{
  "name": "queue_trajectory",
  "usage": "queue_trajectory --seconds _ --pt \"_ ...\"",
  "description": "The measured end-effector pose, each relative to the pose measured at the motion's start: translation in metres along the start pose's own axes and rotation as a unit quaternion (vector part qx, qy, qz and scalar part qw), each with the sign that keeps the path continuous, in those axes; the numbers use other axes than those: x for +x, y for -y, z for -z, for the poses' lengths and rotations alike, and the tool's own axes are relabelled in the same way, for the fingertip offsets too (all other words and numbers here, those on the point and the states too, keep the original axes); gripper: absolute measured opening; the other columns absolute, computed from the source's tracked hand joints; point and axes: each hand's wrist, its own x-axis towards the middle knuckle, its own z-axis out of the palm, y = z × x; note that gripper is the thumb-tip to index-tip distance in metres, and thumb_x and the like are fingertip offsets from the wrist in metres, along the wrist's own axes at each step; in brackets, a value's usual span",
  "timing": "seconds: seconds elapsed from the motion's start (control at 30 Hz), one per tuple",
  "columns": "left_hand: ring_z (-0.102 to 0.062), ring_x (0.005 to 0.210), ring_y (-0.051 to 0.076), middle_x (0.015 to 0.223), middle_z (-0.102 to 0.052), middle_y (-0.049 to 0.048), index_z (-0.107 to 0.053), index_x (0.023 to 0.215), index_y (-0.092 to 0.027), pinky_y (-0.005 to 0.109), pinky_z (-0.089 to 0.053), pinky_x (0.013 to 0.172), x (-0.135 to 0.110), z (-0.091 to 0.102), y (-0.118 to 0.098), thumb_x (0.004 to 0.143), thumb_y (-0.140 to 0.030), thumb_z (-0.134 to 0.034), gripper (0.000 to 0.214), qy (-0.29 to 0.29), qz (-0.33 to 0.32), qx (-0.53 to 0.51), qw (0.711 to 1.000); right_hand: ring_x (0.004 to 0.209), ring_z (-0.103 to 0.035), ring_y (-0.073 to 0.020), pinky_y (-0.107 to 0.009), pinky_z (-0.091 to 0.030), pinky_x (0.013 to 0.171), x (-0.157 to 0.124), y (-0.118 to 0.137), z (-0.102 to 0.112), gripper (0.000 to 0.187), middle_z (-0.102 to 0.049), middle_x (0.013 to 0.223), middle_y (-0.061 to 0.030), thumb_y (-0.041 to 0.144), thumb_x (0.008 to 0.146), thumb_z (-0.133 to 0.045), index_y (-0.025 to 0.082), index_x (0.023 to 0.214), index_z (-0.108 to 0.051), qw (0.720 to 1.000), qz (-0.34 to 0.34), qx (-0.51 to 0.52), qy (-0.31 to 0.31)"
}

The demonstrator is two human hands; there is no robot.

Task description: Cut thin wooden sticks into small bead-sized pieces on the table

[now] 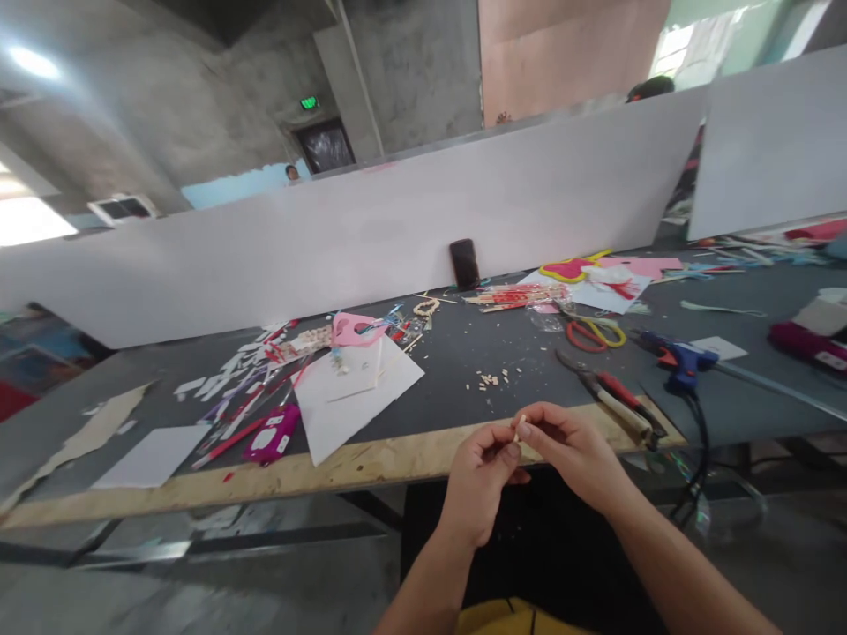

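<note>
My left hand (482, 476) and my right hand (573, 451) meet over the table's front edge, fingers pinched together. Between the fingertips shows a small pale stick piece (520, 427), partly covered by the fingers. Both hands appear to grip it. Just beyond them, on the dark tabletop, lie several short pale pieces (488, 380) in a loose heap. To the right of the heap rest pliers (595, 388) with one red and one whitish handle.
A blue glue gun (685, 363) and red-and-yellow scissors (595, 333) lie to the right. White paper (397, 379), a purple box (272, 434) and paper strips are on the left. A phone (464, 264) leans on the white partition (331, 238); people's heads show beyond.
</note>
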Motion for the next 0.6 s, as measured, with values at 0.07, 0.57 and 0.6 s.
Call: queue_trajectory --seconds 0.07,0.57,0.6 --pt "-0.051 0.064 0.009 0.075 -0.056 0.0005 -0.068 0.084 -0.013 0.022 -0.053 0.06 -0.001 -0.002 0.004 0.072 -0.033 -0.076 0.025 0.002 0.005 -0.021 1.0 0.072 -0.061 -0.0166 -0.027 -0.049 0.066 -0.003 0.0 0.003 0.027 -0.066 0.075 -0.0019 0.046 0.083 -0.055 0.021 0.079 -0.064 1.0 0.003 -0.002 -0.007" --pt "-0.05 0.058 0.008 0.067 -0.053 -0.0021 -0.068 0.082 -0.014 0.021 -0.051 0.056 0.0 -0.002 0.005 0.067 -0.037 -0.078 0.029 -0.008 0.035 -0.018 0.999 0.068 -0.06 -0.0154 -0.027 -0.05 0.06 -0.007 -0.001 0.006 0.027 -0.065 0.075 -0.0023 0.046 0.082 -0.055 0.021 0.092 -0.06 0.997 0.013 -0.017 -0.078" --pt "-0.05 0.06 0.008 0.069 -0.054 -0.0017 -0.068 0.082 -0.014 0.021 -0.051 0.056 0.0 -0.003 0.006 0.067 -0.037 -0.078 0.029 -0.007 0.035 -0.021 0.999 0.067 -0.06 -0.0155 -0.027 -0.05 0.061 -0.007 -0.001 0.004 0.026 -0.064 0.072 -0.0018 0.045 0.083 -0.055 0.021 0.087 -0.06 0.997 0.015 -0.019 -0.076"
